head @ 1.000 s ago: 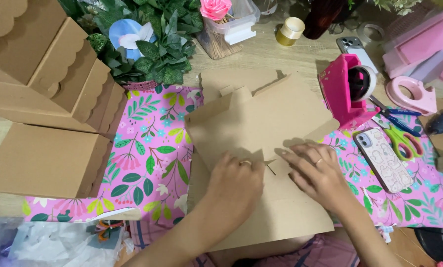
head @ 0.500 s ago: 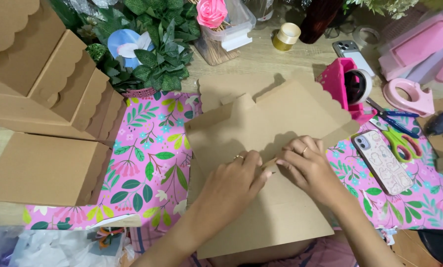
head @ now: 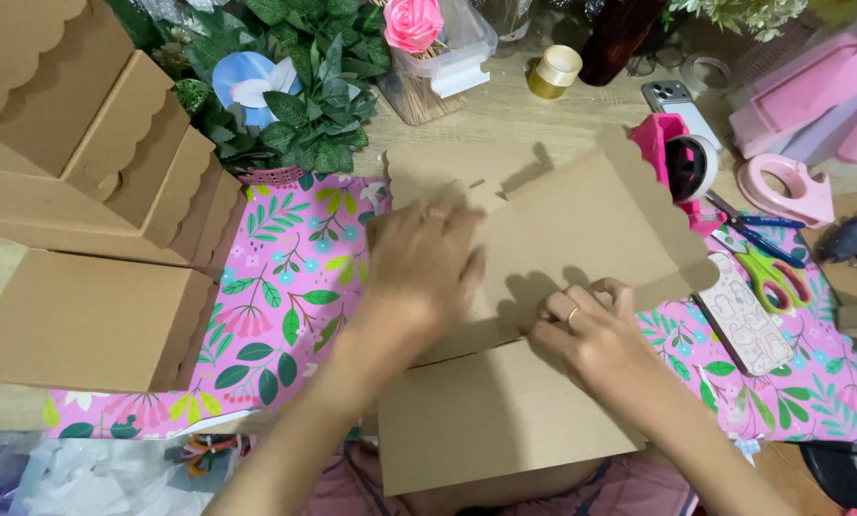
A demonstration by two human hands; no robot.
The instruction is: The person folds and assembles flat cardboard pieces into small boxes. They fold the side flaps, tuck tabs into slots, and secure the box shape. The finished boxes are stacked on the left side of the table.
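Note:
A flat brown cardboard box blank (head: 505,420) with scalloped flaps lies on the pink floral mat (head: 285,306) in front of me. My left hand (head: 426,263) presses flat on the blank's upper left part, fingers spread, a ring on one finger. My right hand (head: 591,334) rests on the blank's middle fold, its fingers curled and pinching the cardboard at the crease; it wears a ring too. The blank's far flaps (head: 600,205) are lifted slightly off the mat.
Folded scalloped cardboard boxes (head: 84,172) stack at the left. Green leaves (head: 304,86) and a pink rose (head: 412,21) stand behind. At the right are a pink tape dispenser (head: 682,167), scissors (head: 768,268), a phone (head: 748,315), a blue glue gun (head: 854,239) and a gold tape roll (head: 554,72).
My left hand has slid up and left across the blank from beside the right hand. My right hand stays at the middle crease. The view moved slightly closer.

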